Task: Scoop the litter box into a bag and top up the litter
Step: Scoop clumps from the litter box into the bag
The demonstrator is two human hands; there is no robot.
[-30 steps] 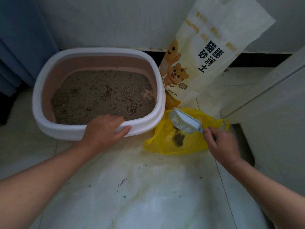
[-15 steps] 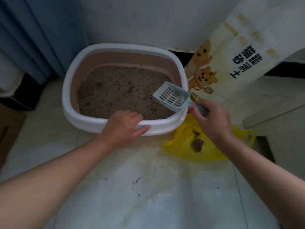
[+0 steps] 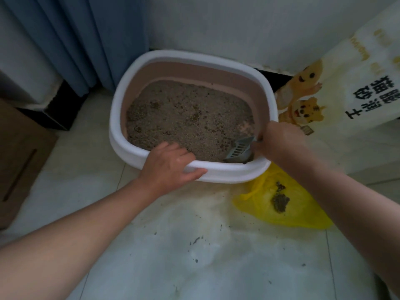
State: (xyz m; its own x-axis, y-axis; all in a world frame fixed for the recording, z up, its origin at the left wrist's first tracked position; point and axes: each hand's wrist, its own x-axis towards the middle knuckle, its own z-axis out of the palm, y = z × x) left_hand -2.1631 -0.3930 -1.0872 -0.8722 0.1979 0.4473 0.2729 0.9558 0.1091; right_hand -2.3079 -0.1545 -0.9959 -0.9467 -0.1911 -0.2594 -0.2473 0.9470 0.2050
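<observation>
A white-rimmed litter box [image 3: 194,59] with a pinkish inner wall stands on the floor by the wall, holding grey-brown litter [image 3: 186,118] with dark clumps. My left hand [image 3: 171,167] grips its near rim, fingers curled over the edge. My right hand [image 3: 279,141] holds the handle of a pale blue slotted scoop [image 3: 240,151], whose head is dug into the litter at the box's near right corner. A yellow plastic bag [image 3: 300,211] lies on the floor right of the box with a dark clump of waste on it.
A large cream litter sack [image 3: 350,89] with cartoon animals leans on the wall at right. Blue curtains [image 3: 71,40] hang at back left. A brown cardboard box [image 3: 19,154] sits at far left. Litter crumbs dot the white floor tiles [image 3: 205,256].
My right hand carried the scoop from above the yellow bag over the rim and down into the litter at the near right corner. My left hand stayed on the rim.
</observation>
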